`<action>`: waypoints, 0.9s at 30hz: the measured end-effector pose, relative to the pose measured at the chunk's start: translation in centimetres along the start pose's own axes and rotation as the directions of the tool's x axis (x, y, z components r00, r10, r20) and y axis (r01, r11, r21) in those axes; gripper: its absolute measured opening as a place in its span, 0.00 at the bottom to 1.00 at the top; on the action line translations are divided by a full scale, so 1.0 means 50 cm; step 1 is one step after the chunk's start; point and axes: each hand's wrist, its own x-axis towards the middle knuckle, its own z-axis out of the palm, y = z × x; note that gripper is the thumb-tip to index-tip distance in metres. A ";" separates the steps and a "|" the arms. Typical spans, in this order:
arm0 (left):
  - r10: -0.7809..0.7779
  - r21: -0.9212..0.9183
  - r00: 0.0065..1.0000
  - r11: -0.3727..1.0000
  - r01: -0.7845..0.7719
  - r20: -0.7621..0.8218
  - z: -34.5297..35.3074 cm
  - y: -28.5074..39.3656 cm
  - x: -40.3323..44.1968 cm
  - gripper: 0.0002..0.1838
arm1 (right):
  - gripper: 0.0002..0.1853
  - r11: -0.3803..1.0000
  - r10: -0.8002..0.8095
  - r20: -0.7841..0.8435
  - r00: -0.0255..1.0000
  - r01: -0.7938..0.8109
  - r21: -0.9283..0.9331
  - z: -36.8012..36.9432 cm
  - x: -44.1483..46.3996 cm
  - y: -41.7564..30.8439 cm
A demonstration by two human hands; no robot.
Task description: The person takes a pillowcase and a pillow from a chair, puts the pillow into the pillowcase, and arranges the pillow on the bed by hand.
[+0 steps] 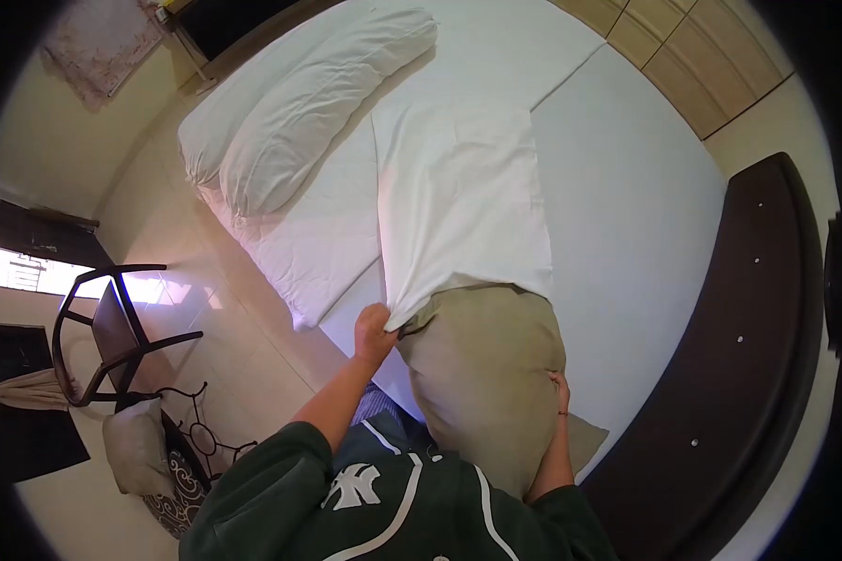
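A white pillowcase [468,206] lies stretched out over the bed, its near opening drawn around the far end of an olive-beige pillow [486,374]. My left hand [374,332] is closed in a fist on the left corner of the pillowcase's opening and pulls the cloth into folds there. On the other side, my right hand [559,388] grips the right edge of the pillow, with its fingers partly hidden. Most of the pillow is bare, and its near end rests close against my body.
Two long white bolsters [299,122] lie on the far left of the bed [627,234]. A dark padded headboard [720,374] stands at the right. On the tiled floor at left is a dark chair [122,337], with a beige cushion [138,447] nearby. Wooden drawers [692,56] stand beyond the bed.
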 end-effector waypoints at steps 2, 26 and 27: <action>-0.125 -0.016 0.992 0.992 0.125 0.010 -0.020 -0.003 -0.051 0.10 | 0.17 0.992 0.015 0.077 0.997 -0.025 0.127 -0.017 0.016 0.003; -0.923 -0.497 0.359 0.250 0.831 0.136 0.229 -0.046 -0.271 0.12 | 0.23 0.956 -0.025 0.309 0.951 -0.068 0.285 0.136 -0.086 -0.035; -0.917 -0.563 0.340 0.171 0.808 0.210 0.258 -0.020 -0.267 0.12 | 0.24 0.958 -0.043 0.373 0.927 -0.068 0.279 0.130 -0.083 -0.031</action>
